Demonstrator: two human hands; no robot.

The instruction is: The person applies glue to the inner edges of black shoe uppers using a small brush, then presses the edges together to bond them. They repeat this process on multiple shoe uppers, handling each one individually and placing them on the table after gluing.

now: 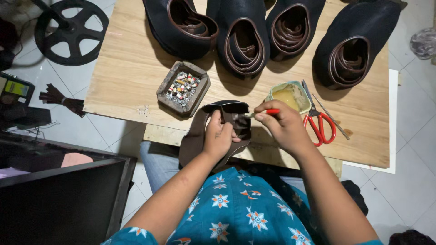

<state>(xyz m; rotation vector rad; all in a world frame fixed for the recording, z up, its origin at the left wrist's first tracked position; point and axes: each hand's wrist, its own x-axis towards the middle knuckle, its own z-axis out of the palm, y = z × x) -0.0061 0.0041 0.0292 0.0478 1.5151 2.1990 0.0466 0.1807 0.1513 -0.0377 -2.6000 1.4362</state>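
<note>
- Wooden table: fills the upper centre of the frame; the near edge is where the work is being done.
- Four dark shoe uppers: ranged along the top of the frame, each stuffed with coiled brown strips. Well apart from the hands.
- Cut leather piece: dark brown, at centre frame, overhanging the table's near edge towards the lap.
- Left hand: lies on the piece, fingers curled closed over its upper part, pinning it. In my judgement this pressure should be kept firm and flat so the edge does not lift under the brush.
- Right hand: just right of centre, fingertips pinched shut on a small red-handled brush, its tip touching the top edge of the piece beside the left fingers.
- Metal tray: left of centre, holding small mixed bits; near the piece but not touching.
- Glue tub: open, yellowish contents, just above the right hand. Judgement: load the brush lightly and lay a thin, even line along the edge, keeping clear of the left fingertips.
- Red-handled scissors: right of the tub, lying flat, untouched.
- Thin metal rod: beside the scissors.
</note>
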